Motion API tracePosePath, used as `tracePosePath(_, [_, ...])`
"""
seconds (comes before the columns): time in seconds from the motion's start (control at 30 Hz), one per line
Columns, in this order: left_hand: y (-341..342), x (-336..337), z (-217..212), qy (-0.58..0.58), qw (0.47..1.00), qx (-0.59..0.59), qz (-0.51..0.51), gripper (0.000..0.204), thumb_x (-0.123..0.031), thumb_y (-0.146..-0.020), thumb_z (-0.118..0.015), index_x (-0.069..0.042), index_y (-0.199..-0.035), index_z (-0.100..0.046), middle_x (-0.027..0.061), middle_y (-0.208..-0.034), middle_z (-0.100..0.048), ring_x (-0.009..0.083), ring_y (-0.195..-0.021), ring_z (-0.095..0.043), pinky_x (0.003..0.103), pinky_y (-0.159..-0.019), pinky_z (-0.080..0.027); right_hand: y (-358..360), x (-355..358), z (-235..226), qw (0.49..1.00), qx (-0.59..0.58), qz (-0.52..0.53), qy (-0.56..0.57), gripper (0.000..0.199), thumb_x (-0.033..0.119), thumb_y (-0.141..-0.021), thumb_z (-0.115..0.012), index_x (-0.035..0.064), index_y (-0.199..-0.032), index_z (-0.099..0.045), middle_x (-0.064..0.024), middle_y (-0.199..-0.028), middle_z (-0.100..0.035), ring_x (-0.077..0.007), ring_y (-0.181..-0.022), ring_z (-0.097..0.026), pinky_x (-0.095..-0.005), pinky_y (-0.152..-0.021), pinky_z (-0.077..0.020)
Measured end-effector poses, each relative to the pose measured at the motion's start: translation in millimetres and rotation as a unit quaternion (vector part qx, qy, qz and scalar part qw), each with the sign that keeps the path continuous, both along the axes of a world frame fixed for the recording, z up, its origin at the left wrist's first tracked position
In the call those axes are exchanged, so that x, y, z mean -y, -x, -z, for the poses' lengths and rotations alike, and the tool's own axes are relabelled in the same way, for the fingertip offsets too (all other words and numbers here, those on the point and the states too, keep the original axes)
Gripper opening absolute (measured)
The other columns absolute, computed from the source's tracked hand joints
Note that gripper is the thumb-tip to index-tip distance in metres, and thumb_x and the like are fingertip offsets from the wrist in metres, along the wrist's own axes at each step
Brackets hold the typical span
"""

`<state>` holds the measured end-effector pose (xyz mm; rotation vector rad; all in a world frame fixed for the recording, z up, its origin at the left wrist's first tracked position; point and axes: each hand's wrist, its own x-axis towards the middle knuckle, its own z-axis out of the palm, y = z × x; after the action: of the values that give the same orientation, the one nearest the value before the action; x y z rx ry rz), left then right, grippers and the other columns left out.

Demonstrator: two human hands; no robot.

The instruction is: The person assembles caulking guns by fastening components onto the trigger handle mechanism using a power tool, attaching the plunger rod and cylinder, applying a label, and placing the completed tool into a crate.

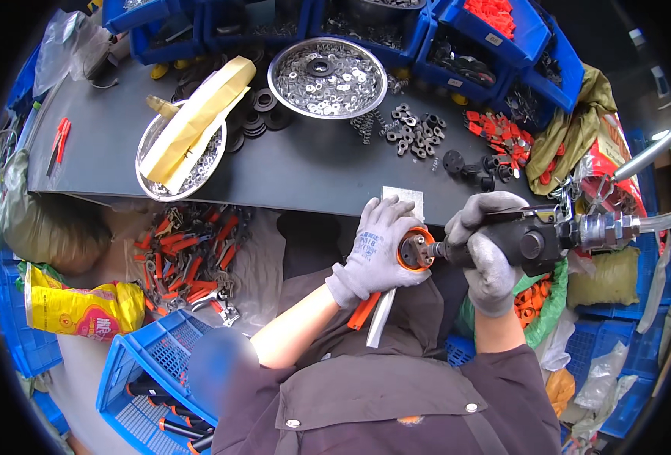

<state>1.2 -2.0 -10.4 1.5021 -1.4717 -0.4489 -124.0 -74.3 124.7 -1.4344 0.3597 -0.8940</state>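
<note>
My left hand, in a grey glove, grips an orange-handled tool part with a round orange end and a metal centre; its orange handle and a metal bar stick out below the hand. My right hand, also gloved, holds a black pneumatic driver whose tip presses into the round end. An air hose fitting leads off to the right. Both hands work in front of the dark workbench.
On the bench stand two metal bowls of washers, a yellow-white folded wrapper, loose nuts and red clips. Blue bins line the back. A pile of orange-handled parts lies lower left, above a blue crate.
</note>
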Motion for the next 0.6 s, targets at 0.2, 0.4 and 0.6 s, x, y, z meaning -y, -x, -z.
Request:
tracePosePath(0.2, [1,-1,-1,-0.009,1.0,-0.018,0.006,0.07,-0.045,-0.059,-0.085,-0.01,-0.115,-0.063,0.0194,-0.138,-0.051,0.0449,-0.137,-0.038,0.058,-0.117,-0.018,4,1,6,1.0,-0.001,-0.01,-0.004,0.045,-0.003,-0.083,-0.062,0.0046,-0.124,-0.047,-0.012,-0.104,-0.058,-0.02,-0.086,-0.063,-0.0347,-0.076,-0.0561])
tracePosePath(0.4, [2,0,1,-0.006,1.0,-0.008,0.002,0.072,-0.046,-0.059,-0.085,-0.01,-0.117,-0.062,0.0199,-0.137,-0.051,0.0451,-0.137,-0.038,0.059,-0.117,-0.018,-5,-11,0,0.997,-0.039,0.067,-0.011,0.045,0.009,-0.081,-0.064,0.0027,-0.123,-0.05,-0.0115,-0.098,-0.056,-0.018,-0.076,-0.06,-0.0367,-0.076,-0.0542])
tracePosePath(0.6, [-2,-1,-2,-0.01,1.0,-0.008,0.016,0.072,-0.046,-0.059,-0.084,-0.009,-0.117,-0.062,0.0201,-0.138,-0.051,0.0453,-0.137,-0.038,0.059,-0.117,-0.017,-8,-5,-1,0.996,-0.053,0.077,-0.013,0.046,-0.001,-0.08,-0.056,0.0008,-0.126,-0.049,-0.0122,-0.104,-0.058,-0.0179,-0.082,-0.063,-0.0343,-0.077,-0.0549])
